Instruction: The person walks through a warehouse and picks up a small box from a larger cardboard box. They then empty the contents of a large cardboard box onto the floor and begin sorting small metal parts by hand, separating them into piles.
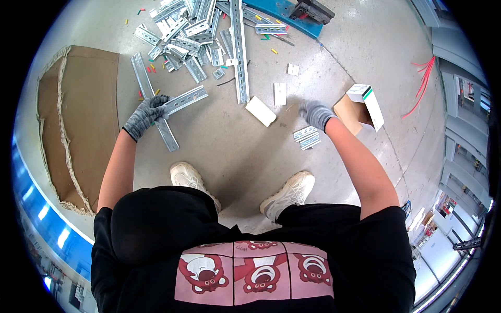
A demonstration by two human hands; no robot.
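My left hand point(146, 113), in a grey glove, grips one end of a short slotted metal rail point(185, 99) that points right, just above the floor. Under it a longer rail point(168, 134) lies on the concrete. My right hand point(315, 113), also gloved, hovers with curled fingers above a small stack of short rail pieces point(307, 137); a thin sliver shows by its fingertips, and whether it holds it is unclear. A white flat block point(261, 110) lies between the hands.
A heap of cut rails point(190, 31) and one long rail point(239, 52) lie ahead. An open cardboard box point(361, 107) sits right, a torn cardboard sheet point(78, 125) left, red cables point(424, 81) far right. My shoes point(289, 192) are below.
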